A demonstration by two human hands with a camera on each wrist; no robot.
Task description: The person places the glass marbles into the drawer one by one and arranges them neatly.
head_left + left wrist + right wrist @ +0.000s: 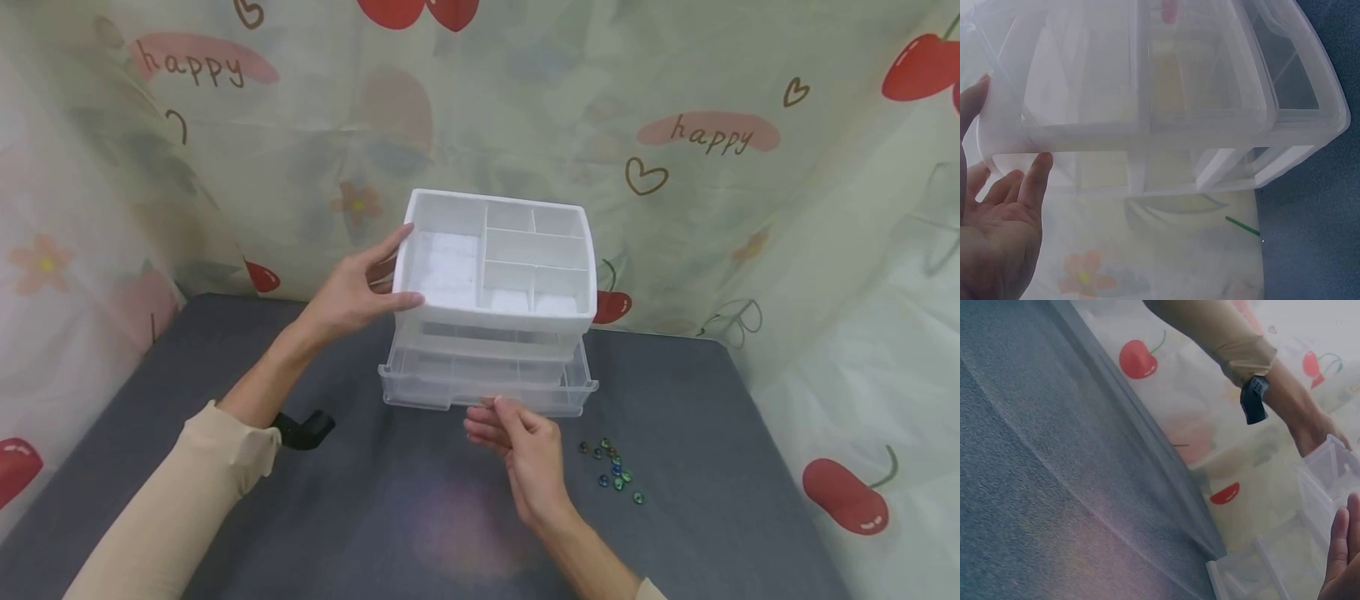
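A white desktop drawer organizer (534, 247) with a divided top tray stands on the dark table, its clear lower drawer (416, 390) pulled out at the front. My left hand (347, 292) holds the organizer's upper left side, thumb at the front corner and fingers spread along the side. In the left wrist view the left hand (1007, 231) has its fingertips at the white frame. My right hand (528, 458) pinches the drawer's front lip between thumb and forefinger, the other fingers extended below. The right hand (1342, 550) is partly cut off in the right wrist view.
Several small glass beads (618, 471) lie on the dark table (690, 417) to the right of my right hand. A black strap (306, 430) shows by the left sleeve. Patterned curtain (525, 100) hangs behind and along both sides of the table.
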